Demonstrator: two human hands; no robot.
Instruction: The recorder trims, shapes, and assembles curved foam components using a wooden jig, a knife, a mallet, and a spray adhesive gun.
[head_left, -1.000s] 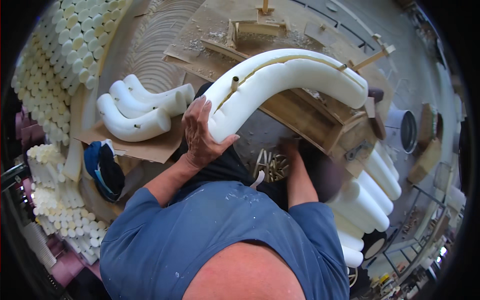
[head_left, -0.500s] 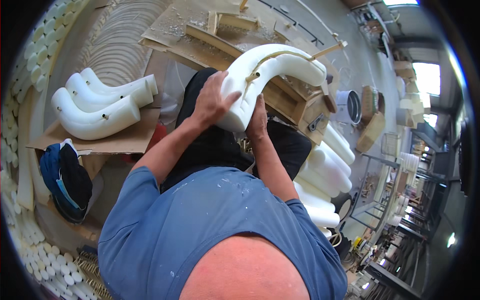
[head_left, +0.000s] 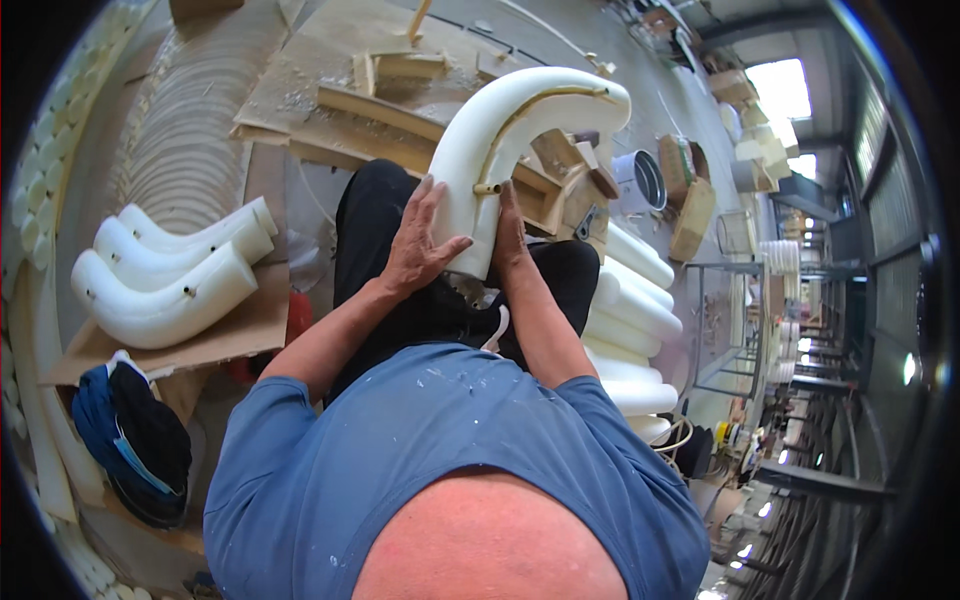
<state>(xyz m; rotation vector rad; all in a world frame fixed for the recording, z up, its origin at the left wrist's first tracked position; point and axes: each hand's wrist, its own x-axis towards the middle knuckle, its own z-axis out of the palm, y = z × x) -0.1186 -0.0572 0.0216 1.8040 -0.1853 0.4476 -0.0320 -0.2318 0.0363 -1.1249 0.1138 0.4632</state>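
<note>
Between my two palms I hold a white curved tube (head_left: 462,150), foam-like, its near end over my lap and its far end bending right. A brownish seam or strip runs along its inner curve, with a short brass-coloured peg (head_left: 488,189) sticking out beside it. My left hand (head_left: 418,240) presses the tube's left side, fingers stretched along it and thumb near the lower end. My right hand (head_left: 510,230) lies against its right side, close to the peg; some of its fingers are hidden behind the tube.
Several similar curved white tubes (head_left: 170,295) lie on cardboard (head_left: 235,335) at left, behind a dark blue bundle of cloth (head_left: 135,440). A wooden frame (head_left: 385,115) with shavings stands ahead. White rolls (head_left: 635,310) are stacked at right, near a metal bucket (head_left: 638,180).
The curved tube stands more lengthwise, its far end turned forward. My left hand has slid from over the tube to its side. The surroundings have shifted left in view.
</note>
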